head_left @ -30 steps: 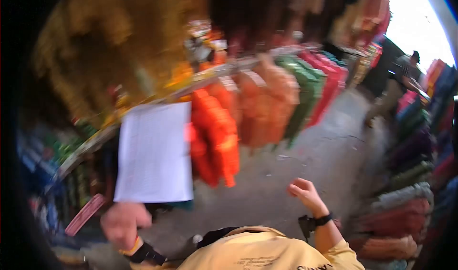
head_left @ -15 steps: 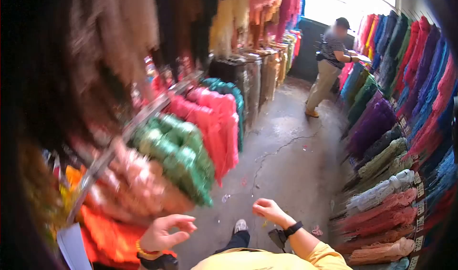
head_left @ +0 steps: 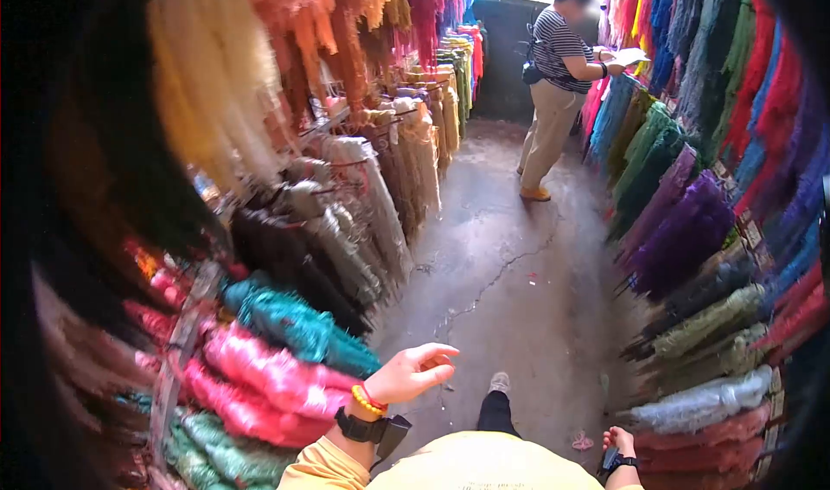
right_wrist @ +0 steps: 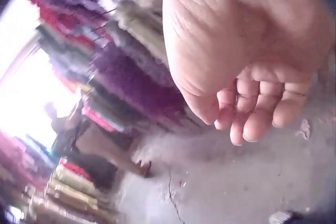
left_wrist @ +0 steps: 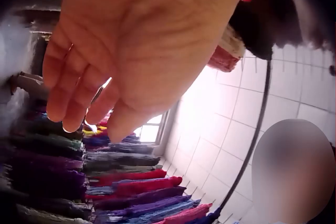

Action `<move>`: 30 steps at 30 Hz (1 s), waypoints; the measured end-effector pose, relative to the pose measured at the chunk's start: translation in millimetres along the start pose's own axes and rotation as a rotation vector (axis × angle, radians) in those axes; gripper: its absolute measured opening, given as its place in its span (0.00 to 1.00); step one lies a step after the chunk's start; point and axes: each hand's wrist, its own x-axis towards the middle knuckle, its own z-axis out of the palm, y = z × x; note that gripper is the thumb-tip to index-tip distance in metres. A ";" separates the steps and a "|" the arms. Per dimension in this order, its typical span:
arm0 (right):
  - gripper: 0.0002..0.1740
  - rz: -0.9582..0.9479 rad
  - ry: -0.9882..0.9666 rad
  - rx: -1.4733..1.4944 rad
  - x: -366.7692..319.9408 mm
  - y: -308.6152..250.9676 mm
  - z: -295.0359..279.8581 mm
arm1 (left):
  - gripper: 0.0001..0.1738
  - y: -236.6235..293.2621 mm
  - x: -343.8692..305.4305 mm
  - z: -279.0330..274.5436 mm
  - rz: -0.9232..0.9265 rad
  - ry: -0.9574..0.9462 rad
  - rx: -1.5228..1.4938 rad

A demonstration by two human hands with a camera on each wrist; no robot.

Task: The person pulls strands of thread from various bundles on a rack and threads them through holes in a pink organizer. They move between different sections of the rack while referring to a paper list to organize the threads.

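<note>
My left hand (head_left: 413, 373) is raised in front of me with relaxed fingers and nothing in it. In the left wrist view its palm (left_wrist: 152, 40) is bare and the fingers extend loosely. Nearest to it hang a teal yarn skein (head_left: 290, 321) and bright pink skeins (head_left: 268, 377) on the left rack. The right hand (head_left: 619, 442) swings low at my right side, beside the reddish skeins (head_left: 700, 438). The right wrist view shows that hand's fingers (right_wrist: 257, 124) loosely curled, with nothing held.
Racks of coloured yarn line both sides of a concrete aisle (head_left: 493, 274). Further along, a person (head_left: 558, 83) in a striped shirt stands by the right rack holding white paper (head_left: 628, 57). A metal rail (head_left: 177, 369) edges the left rack. Pink scraps (head_left: 582, 441) lie on the floor.
I have advanced along the aisle and turned toward the striped-shirted person. The white sheet on the left rack has passed out of view. My right hand has dropped to my side; both hands stay without anything.
</note>
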 end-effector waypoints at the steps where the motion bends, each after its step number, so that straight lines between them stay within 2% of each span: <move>1: 0.08 0.019 0.006 0.014 26.4 -21.9 9.9 | 0.18 -3.3 23.3 -6.5 -0.101 0.081 0.011; 3: 0.10 0.050 0.007 0.040 93.3 -75.9 40.4 | 0.17 -16.4 65.7 -23.7 -0.127 0.190 -0.016; 4: 0.09 -0.270 -0.403 -0.118 156.4 -100.5 48.7 | 0.17 -21.9 85.7 -33.3 -0.149 0.241 -0.027; 5: 0.12 -0.234 -0.190 -0.163 98.4 -171.9 114.9 | 0.16 -23.8 103.4 -39.6 -0.228 0.301 -0.049; 6: 0.12 -0.349 -0.330 -0.187 72.8 -230.1 164.2 | 0.16 -20.8 123.5 -48.2 -0.238 0.327 -0.043; 7: 0.10 -0.367 -0.398 0.074 120.1 -260.7 205.5 | 0.16 -17.7 140.4 -54.7 -0.253 0.353 -0.044; 8: 0.09 -0.421 -0.504 -0.066 115.1 -310.3 255.5 | 0.16 -12.7 157.8 -59.2 -0.267 0.382 -0.047; 9: 0.06 -0.358 -0.572 -0.182 84.5 -362.2 301.9 | 0.15 -1.9 174.8 -65.5 -0.269 0.413 -0.057; 10: 0.07 -0.381 -0.596 -0.115 77.6 -394.5 353.9 | 0.15 0.7 189.6 -73.5 -0.284 0.452 -0.051; 12: 0.08 -0.390 -0.694 -0.170 64.1 -450.6 448.0 | 0.15 3.4 216.5 -89.7 -0.296 0.527 -0.090; 14: 0.08 -0.488 -0.860 -0.229 41.1 -486.2 525.3 | 0.15 -8.4 243.1 -106.9 -0.320 0.583 -0.112; 17: 0.08 -0.518 -0.976 -0.336 22.2 -514.2 609.9 | 0.16 -41.2 293.1 -143.2 -0.402 0.596 -0.139; 18: 0.08 -0.487 -1.004 -0.382 17.7 -522.2 625.7 | 0.16 -42.9 317.9 -156.6 -0.455 0.580 -0.141; 20: 0.07 -0.392 -1.074 -0.374 18.9 -534.3 648.9 | 0.16 -42.4 368.6 -178.3 -0.435 0.538 -0.068; 23: 0.07 -0.416 -1.078 -0.517 28.6 -577.6 673.9 | 0.15 -16.1 454.3 -199.5 -0.323 0.540 0.056; 27: 0.06 -0.500 -1.195 -0.499 49.3 -647.5 731.9 | 0.15 16.4 551.5 -234.1 -0.292 0.474 0.087; 28: 0.06 -0.496 -1.223 -0.508 49.0 -661.0 752.8 | 0.15 18.8 570.2 -243.3 -0.326 0.506 0.096; 30: 0.06 -0.473 -1.300 -0.526 43.6 -682.2 797.5 | 0.15 17.6 599.7 -256.6 -0.261 0.661 0.110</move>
